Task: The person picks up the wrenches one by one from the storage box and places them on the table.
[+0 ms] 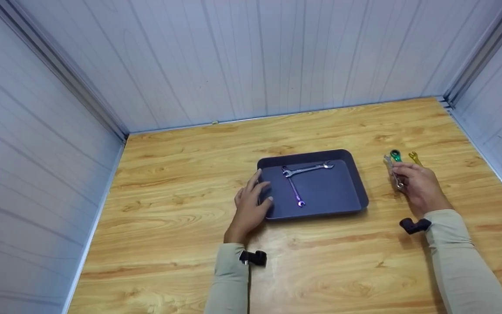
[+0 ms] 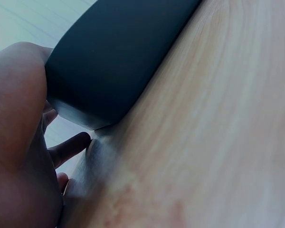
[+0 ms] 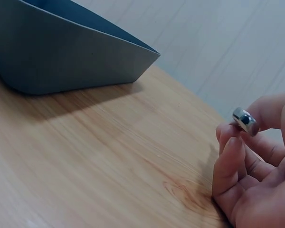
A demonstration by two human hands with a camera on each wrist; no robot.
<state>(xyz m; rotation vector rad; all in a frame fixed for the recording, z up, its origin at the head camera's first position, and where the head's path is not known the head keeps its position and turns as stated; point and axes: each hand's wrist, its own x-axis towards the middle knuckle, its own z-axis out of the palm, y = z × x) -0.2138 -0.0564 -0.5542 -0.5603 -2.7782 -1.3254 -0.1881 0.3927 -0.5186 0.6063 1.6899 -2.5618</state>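
My left hand holds the left wall of a dark grey rectangular tray, with the thumb over the rim and some fingers outside; the left wrist view shows the tray's outer corner against this hand. Inside the tray lie a silver open-end wrench and a purple wrench, their ends meeting near the upper left. To the right of the tray, my right hand pinches a small silver combination wrench between thumb and fingers. Its shiny ring end pokes out in the right wrist view.
Just beyond the right hand lie a green ratchet wrench and a gold wrench, both partly hidden by the hand. The wood-grain table is bordered by pale panel walls at the back and both sides.
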